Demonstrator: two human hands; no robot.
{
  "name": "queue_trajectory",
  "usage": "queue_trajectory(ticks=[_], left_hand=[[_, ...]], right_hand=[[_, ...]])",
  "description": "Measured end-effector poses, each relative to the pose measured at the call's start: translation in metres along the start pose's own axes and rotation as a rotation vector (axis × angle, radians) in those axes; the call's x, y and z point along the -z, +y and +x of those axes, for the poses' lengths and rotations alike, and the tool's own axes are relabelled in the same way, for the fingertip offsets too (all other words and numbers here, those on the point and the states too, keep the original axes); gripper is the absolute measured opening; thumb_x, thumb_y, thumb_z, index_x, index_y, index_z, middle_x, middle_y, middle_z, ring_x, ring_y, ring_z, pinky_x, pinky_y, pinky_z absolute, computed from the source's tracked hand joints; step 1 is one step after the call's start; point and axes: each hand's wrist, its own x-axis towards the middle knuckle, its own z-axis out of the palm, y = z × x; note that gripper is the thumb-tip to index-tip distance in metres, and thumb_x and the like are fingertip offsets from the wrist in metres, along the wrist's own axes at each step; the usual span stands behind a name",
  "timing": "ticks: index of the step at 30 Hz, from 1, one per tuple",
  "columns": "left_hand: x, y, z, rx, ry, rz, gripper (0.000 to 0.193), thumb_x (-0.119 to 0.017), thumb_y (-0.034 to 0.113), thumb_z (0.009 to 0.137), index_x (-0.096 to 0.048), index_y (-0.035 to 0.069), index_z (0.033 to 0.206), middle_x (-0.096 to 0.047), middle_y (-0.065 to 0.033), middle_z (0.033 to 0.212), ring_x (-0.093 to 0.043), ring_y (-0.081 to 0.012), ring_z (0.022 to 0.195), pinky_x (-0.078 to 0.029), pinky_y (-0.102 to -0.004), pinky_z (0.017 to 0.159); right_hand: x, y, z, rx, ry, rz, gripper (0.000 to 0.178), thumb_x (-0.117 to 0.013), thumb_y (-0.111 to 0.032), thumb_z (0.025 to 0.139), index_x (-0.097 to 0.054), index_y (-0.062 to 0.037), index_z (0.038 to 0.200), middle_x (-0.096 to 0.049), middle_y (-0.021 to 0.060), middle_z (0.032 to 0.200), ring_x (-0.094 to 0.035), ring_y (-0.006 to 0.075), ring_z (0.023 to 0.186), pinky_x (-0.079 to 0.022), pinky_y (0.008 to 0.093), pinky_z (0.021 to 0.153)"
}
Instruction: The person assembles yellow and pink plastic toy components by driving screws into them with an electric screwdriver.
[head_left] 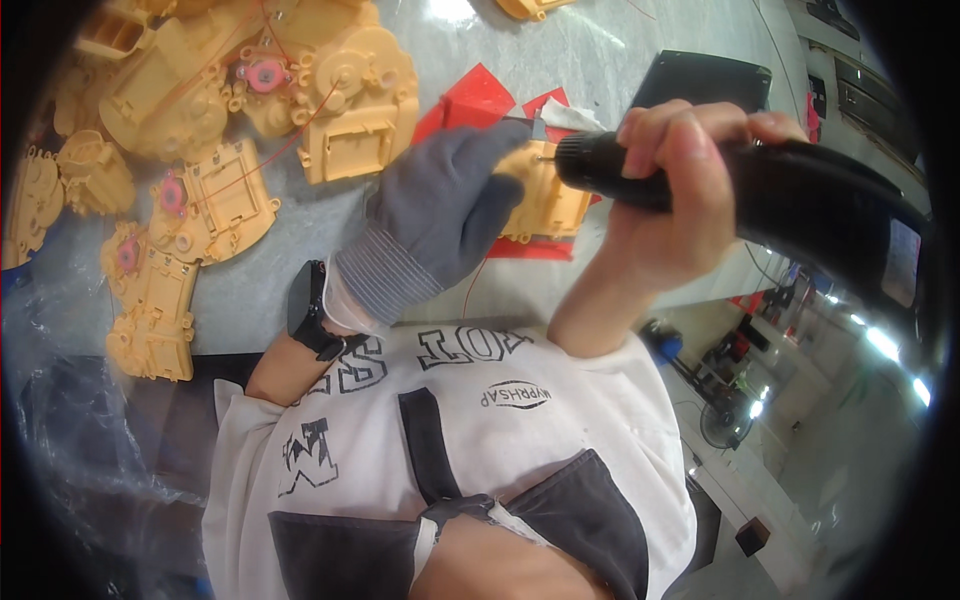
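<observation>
My left hand (432,205), in a grey knit-cuffed glove, grips a yellow plastic housing (558,205) with thumb and fingers around its left side. Beneath the housing lie red pieces of sheet (470,98) on the grey table. Bare and wrapped around a black electric screwdriver (800,180), my right hand (685,185) holds the tool nearly level. Its tip points left at the upper part of the housing; whether it touches a screw cannot be made out. My gloved fingers hide much of the housing's left side.
Several more yellow housings (360,100) crowd the table's left side, some with pink round parts (265,75) and thin red wires. A black flat tray-like object (700,82) lies at the back right. Clear plastic film (90,450) hangs at the left. A fan (725,422) stands off to the right.
</observation>
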Motion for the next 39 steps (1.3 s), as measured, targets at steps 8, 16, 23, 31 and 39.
queue_trajectory(ticks=[8, 16, 23, 31, 39], left_hand=[[-0.008, 0.010, 0.004, 0.057, 0.085, 0.201, 0.046, -0.059, 0.026, 0.077, -0.047, 0.008, 0.118, -0.058, -0.0179, 0.083, -0.058, -0.0346, 0.073, -0.047, -0.0419, 0.064], [0.002, 0.032, 0.002, 0.059, 0.193, -0.363, 0.038, -0.053, 0.020, 0.076, -0.055, 0.003, 0.110, -0.060, -0.0089, 0.099, -0.057, -0.0213, 0.090, -0.046, -0.0326, 0.082], [0.146, 0.109, -0.031, -1.057, -1.094, -1.728, 0.029, -0.039, 0.017, 0.089, -0.063, 0.002, 0.096, -0.057, -0.0238, 0.076, -0.060, -0.0343, 0.073, -0.051, -0.0400, 0.056], [0.035, 0.077, 0.079, -0.388, 0.099, 0.349, 0.049, -0.057, -0.003, 0.068, -0.054, 0.011, 0.115, -0.054, -0.0143, 0.115, -0.049, -0.0286, 0.112, -0.038, -0.0331, 0.094], [0.010, 0.000, 0.177, -0.142, -0.153, 1.365, 0.038, -0.061, 0.015, 0.068, -0.056, 0.015, 0.106, -0.053, -0.0134, 0.107, -0.049, -0.0291, 0.105, -0.042, -0.0350, 0.084]], right_hand=[[0.010, 0.002, -0.014, 0.054, 0.199, 0.238, 0.044, -0.058, 0.007, 0.070, -0.038, -0.0019, 0.108, -0.054, 0.0056, 0.064, -0.052, 0.0117, 0.052, -0.046, 0.0244, 0.054], [0.114, -0.056, -0.048, 0.291, 0.612, 0.401, 0.042, -0.050, -0.005, 0.075, -0.040, -0.0065, 0.115, -0.047, 0.0037, 0.066, -0.047, 0.0147, 0.055, -0.043, 0.0341, 0.061], [0.150, -0.075, -0.075, 0.240, 0.672, 0.543, 0.036, -0.050, -0.005, 0.076, -0.048, -0.0061, 0.111, -0.043, 0.0019, 0.067, -0.040, 0.0125, 0.054, -0.037, 0.0296, 0.059], [0.152, -0.062, -0.083, 0.150, 0.601, 0.610, 0.037, -0.050, -0.006, 0.077, -0.047, -0.0045, 0.114, -0.041, 0.0010, 0.066, -0.039, 0.0110, 0.052, -0.036, 0.0273, 0.056], [0.160, -0.058, -0.094, 0.122, 0.588, 0.690, 0.036, -0.051, -0.005, 0.077, -0.047, -0.0038, 0.113, -0.040, 0.0010, 0.066, -0.038, 0.0099, 0.051, -0.034, 0.0259, 0.052]])
